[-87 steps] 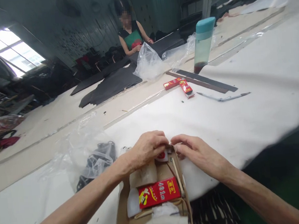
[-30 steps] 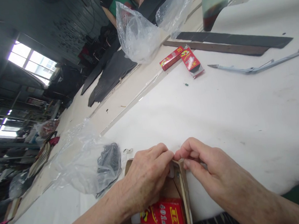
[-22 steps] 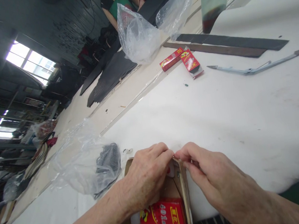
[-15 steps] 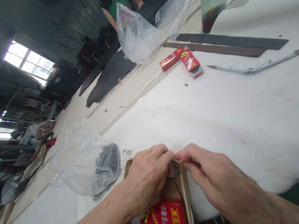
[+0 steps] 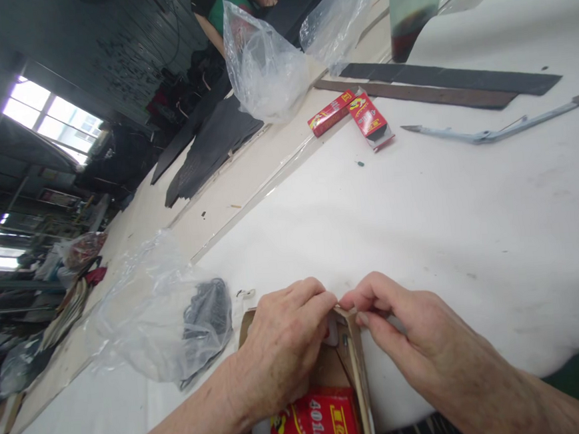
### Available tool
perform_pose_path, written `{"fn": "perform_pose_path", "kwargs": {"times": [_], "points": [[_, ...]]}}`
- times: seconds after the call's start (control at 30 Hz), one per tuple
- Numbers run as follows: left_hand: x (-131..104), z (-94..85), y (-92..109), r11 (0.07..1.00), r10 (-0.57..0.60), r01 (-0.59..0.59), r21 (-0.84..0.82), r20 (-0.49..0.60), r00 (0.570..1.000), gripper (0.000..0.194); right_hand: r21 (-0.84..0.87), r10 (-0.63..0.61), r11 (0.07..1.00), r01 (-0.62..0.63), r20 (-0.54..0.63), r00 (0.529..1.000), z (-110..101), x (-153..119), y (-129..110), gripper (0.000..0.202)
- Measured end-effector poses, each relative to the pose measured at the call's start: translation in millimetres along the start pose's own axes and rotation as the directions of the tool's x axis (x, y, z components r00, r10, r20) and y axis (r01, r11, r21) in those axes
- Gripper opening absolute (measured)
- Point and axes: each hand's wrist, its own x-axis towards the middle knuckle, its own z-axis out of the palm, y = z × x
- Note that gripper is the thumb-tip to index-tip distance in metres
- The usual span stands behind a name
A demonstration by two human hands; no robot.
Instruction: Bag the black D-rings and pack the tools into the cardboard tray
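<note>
An open cardboard box [image 5: 364, 391] sits at the bottom middle, partly under my forearm. A red box printed "401" [image 5: 318, 421] lies inside it, along with a white piece that is mostly covered. My left hand [image 5: 289, 341] reaches across the opening, its fingers closed at the far right corner. At the same corner, my right hand [image 5: 419, 340] pinches the cardboard rim between thumb and bent forefinger. The two hands' fingertips nearly meet, and whether anything small is between them is hidden.
A clear bag with dark cord [image 5: 207, 317] lies left of the box. Farther off are two red cartons [image 5: 331, 113], dark strips [image 5: 451, 77], thread snips [image 5: 484, 136], a greenish container [image 5: 413, 10] and a plastic bag [image 5: 267, 65]. Across the table is another person [image 5: 230, 1].
Both hands stay at the box corner with almost the same grip. My right hand's knuckles have risen slightly, and the view has shifted a little.
</note>
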Motion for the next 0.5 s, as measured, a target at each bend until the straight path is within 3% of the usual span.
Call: {"fn": "perform_pose_path", "kwargs": {"times": [0.5], "points": [[-0.7,-0.2,-2.6,0.999,0.025,-0.026,-0.03,-0.023,0.999,0.022,0.019,0.056,0.998,-0.056,0.008,0.998,0.5,1.0,1.9,0.012]]}}
